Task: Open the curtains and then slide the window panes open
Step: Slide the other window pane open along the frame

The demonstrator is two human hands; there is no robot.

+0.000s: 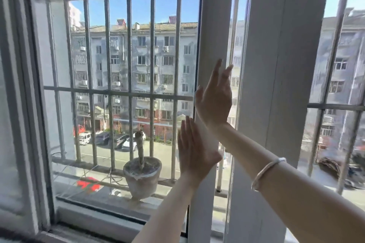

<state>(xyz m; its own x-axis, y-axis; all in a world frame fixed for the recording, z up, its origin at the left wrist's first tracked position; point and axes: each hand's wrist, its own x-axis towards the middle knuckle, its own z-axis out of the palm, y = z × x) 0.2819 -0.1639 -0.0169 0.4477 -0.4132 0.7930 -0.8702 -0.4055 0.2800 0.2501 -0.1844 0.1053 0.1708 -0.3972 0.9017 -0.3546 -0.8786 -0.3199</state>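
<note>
Both hands are flat and open against the white upright edge of the sliding window pane (214, 25), gripping nothing. The left hand (194, 150) presses low with fingers pointing up; the right hand (215, 96) sits just above it, its forearm crossing in from the right and wearing a pale bracelet (266, 171). The pane's edge stands near the middle of the window, just left of the wide white frame post (280, 65). To the left, metal bars (129, 45) show outside, with a grey flowerpot (142, 177) standing on the outer ledge.
</note>
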